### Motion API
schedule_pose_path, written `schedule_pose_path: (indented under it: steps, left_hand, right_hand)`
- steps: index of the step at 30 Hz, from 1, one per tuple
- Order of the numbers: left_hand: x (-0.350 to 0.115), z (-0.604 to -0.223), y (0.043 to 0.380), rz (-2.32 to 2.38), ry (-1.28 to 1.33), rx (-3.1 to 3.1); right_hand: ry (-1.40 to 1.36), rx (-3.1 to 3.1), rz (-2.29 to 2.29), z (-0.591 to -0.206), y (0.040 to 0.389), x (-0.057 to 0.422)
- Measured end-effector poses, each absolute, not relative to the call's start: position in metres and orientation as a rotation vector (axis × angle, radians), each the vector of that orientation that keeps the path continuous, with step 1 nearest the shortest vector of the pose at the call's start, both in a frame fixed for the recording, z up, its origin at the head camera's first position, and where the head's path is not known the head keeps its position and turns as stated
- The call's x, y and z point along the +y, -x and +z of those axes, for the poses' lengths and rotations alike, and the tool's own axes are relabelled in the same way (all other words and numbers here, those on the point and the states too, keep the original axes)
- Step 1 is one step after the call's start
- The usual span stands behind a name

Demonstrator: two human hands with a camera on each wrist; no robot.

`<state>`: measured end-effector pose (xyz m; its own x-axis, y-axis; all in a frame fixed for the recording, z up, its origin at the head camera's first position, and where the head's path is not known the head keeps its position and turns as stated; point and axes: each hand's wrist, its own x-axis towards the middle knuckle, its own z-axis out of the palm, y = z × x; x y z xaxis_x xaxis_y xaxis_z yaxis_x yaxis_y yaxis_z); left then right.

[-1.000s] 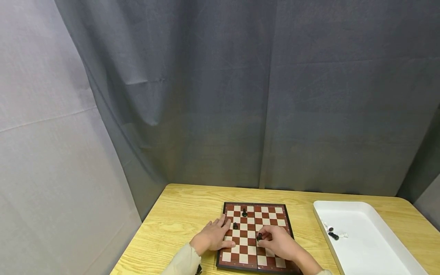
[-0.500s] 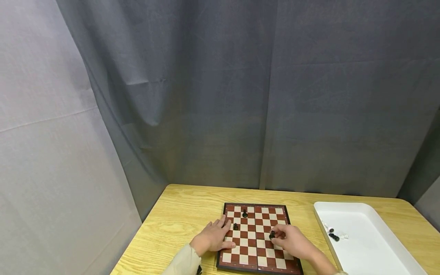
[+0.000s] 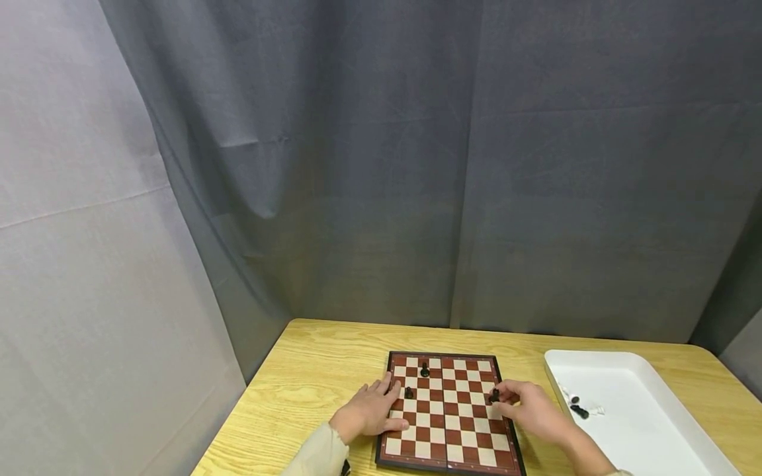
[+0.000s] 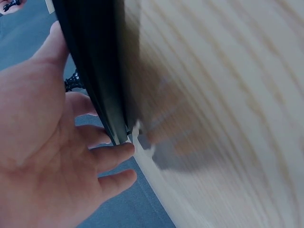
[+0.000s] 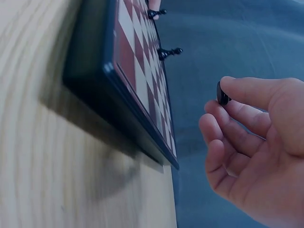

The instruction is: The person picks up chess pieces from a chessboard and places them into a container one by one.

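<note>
A red-and-white chessboard (image 3: 421, 436) with a dark frame lies on the wooden table. My left hand (image 3: 368, 406) rests on its left edge, fingers spread and fairly straight; in the left wrist view the fingers (image 4: 111, 156) lie along the black rim. Between thumb and fingers, my right hand (image 3: 532, 406) pinches a black chess piece (image 3: 494, 395) over the board's right edge. The right wrist view shows that piece's round base (image 5: 220, 94) apart from the board, the rest hidden by fingers. Two other black chess pieces stand on the left half, one farther back (image 3: 424, 370), one nearer (image 3: 409, 393).
To the right stands a shallow white tray (image 3: 643, 396). Black chess pieces (image 3: 579, 411) and white ones (image 3: 597, 410) lie near its left wall. A grey curtain (image 3: 369, 198) hangs behind the table (image 3: 309, 370), and a pale one (image 3: 107, 264) hangs at left.
My right hand has moved rightward with the black chess piece, from the board's middle to its right edge. The left hand has stayed in place.
</note>
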<state>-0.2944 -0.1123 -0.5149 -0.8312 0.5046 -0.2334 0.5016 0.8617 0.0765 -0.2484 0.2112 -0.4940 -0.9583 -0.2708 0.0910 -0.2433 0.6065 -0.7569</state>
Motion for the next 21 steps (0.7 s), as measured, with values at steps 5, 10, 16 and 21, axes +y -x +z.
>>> schedule_pose_path:
  steps: [5, 10, 16, 21]
  left_hand:
    - [-0.113, -0.516, 0.295, 0.013, -0.766, 2.789]
    - [-0.113, -0.517, 0.296, 0.017, -0.771, 2.792]
    - [-0.113, -0.517, 0.296, -0.022, -0.790, 2.812]
    - [-0.114, -0.517, 0.296, -0.021, -0.787, 2.812]
  right_hand:
    - [0.422, 2.811, -1.283, -0.488, 0.248, 0.224]
    - [0.353, 2.825, -1.286, -0.484, 0.247, 0.235]
    - [0.332, 2.858, -1.268, -0.478, 0.245, 0.248]
    - [0.309, 2.881, -1.244, -0.475, 0.246, 0.263]
